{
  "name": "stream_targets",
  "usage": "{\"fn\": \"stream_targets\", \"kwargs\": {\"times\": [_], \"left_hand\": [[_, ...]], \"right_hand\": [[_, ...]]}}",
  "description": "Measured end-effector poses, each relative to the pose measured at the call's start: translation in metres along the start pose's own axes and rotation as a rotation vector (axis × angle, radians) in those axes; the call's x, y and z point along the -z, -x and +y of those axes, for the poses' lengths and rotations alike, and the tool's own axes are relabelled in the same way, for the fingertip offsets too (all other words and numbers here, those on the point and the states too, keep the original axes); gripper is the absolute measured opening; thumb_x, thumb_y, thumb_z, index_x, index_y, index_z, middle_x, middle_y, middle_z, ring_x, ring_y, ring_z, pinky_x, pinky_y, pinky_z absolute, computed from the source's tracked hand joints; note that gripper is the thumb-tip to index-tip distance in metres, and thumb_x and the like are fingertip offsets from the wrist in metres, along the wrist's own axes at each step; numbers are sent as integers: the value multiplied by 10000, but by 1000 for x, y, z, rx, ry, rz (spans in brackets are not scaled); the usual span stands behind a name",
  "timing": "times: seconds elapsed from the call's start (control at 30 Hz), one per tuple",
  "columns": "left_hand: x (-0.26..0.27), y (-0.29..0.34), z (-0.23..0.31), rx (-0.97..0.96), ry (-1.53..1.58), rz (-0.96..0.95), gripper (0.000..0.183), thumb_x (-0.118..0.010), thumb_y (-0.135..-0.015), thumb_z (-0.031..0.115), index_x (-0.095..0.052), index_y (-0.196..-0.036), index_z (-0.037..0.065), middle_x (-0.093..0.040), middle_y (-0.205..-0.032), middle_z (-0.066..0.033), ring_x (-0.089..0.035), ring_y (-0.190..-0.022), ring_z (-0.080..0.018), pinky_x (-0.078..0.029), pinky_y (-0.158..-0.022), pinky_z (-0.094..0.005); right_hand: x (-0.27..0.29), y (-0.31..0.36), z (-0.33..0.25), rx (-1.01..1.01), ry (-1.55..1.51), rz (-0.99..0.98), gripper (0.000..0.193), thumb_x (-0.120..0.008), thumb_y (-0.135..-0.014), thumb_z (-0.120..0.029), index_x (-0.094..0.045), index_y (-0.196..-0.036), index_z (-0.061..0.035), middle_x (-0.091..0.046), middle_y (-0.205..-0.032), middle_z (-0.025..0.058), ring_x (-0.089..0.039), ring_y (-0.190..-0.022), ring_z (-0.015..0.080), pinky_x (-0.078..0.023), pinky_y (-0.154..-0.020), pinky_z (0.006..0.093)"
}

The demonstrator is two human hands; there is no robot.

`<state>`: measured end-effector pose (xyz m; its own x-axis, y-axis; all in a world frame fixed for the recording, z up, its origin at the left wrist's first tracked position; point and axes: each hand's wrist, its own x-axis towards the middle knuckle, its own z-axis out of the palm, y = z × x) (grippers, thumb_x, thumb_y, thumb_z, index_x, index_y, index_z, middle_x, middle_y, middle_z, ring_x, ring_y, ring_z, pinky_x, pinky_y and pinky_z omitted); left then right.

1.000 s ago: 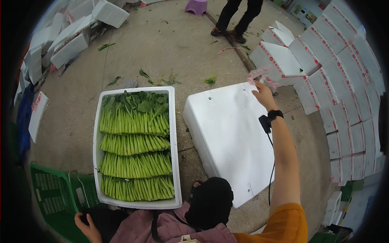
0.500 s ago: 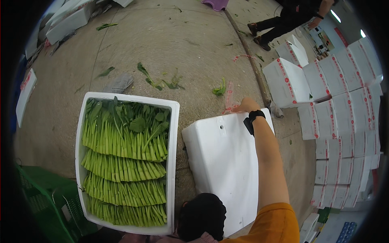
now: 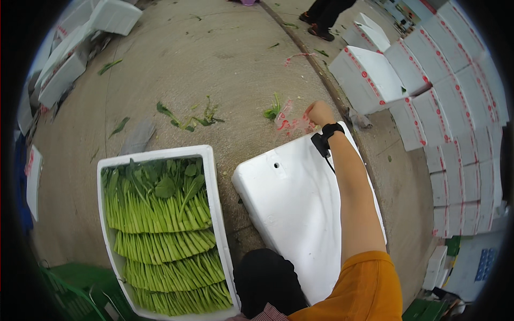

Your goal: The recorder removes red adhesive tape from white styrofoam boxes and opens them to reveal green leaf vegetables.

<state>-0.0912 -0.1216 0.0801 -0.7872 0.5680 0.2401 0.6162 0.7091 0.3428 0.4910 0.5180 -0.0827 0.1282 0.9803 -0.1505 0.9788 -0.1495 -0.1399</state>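
Note:
My right hand [image 3: 320,113] reaches past the far end of a white foam box or lid [image 3: 289,208], with its fingers curled closed. At the fingertips is a crumpled strip of clear tape with red print [image 3: 290,124], which the hand seems to grip. A black band with a small device [image 3: 324,140] sits on that wrist. To the left stands an open white foam box [image 3: 210,160], packed with overlapping rows of green leafy stalks [image 3: 160,214]. My left hand is out of view.
White boxes with red-printed tape [image 3: 444,101] are stacked at the right. Foam pieces [image 3: 69,69] lie far left, a green crate [image 3: 80,291] near left. Leaf scraps [image 3: 198,117] litter the concrete floor. Another person's legs [image 3: 324,18] show at the back.
The view has shifted, and the foam boxes appear lower. My right hand has curled in, and the tape strip is now bunched at it. The other person shows less at the top edge.

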Motion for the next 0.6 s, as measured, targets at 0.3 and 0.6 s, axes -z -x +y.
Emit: {"fn": "stream_targets", "kwargs": {"times": [0.3,0.6], "left_hand": [[-12,-13,16,-24,-131,-5,383,-532,-852,370,-407,-758,20,-368,-703,-101,-349,-640,-215,-364,-636,-352],[-17,-16,15,-45,-225,-58,318,-521,-859,319,-439,-800,18,-393,-728,-98,-357,-638,-202,-371,-630,-327]], "right_hand": [[12,21,11,20,79,-259,511,-675,-619,-405,-633,-953,-20,-641,-792,145,-622,-752,274,-488,-663,361],[-31,28,-23,172,156,-133,258,-539,-773,-247,-638,-955,-93,-623,-979,124,-602,-893,309,-461,-755,441]]}}
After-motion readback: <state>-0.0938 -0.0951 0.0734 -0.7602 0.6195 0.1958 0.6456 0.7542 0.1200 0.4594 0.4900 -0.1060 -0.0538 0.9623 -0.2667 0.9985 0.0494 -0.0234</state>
